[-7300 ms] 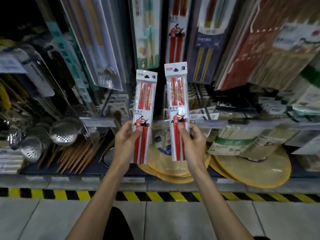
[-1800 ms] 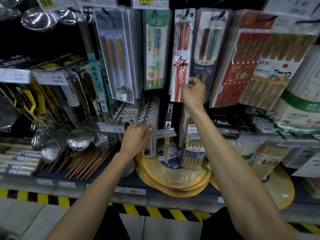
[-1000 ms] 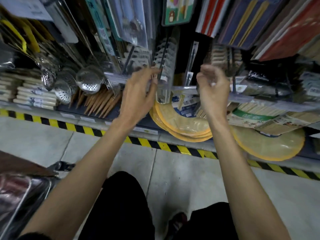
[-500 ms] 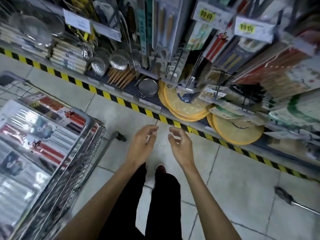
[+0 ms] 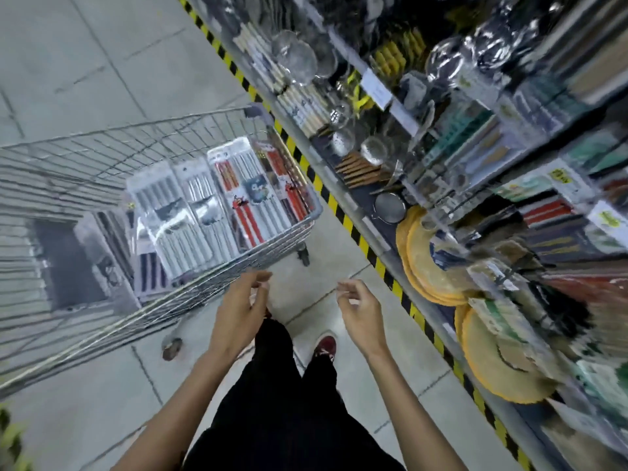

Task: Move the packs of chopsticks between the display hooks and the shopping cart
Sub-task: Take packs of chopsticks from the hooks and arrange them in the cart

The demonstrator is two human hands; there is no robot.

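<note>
- Now, the packs of chopsticks (image 5: pixel 217 202) are seen lying overlapped in the shopping cart (image 5: pixel 136 317).
- Nothing is held: left hand (image 5: pixel 243 311), beside the cart's rim, and right hand (image 5: pixel 360 312) are loosely curled, fingers apart.
- Light, stiff, slippery sleeves are expected; a pinch at the header card is advised.
- Since half a second ago, the cart has been swung to centre and the shelving (image 5: pixel 475 164) pushed right.

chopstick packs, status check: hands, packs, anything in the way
Left hand and right hand open, nothing in either grip. Chopstick packs lying in the cart. Cart's near wire side stands between hands and packs.
</note>
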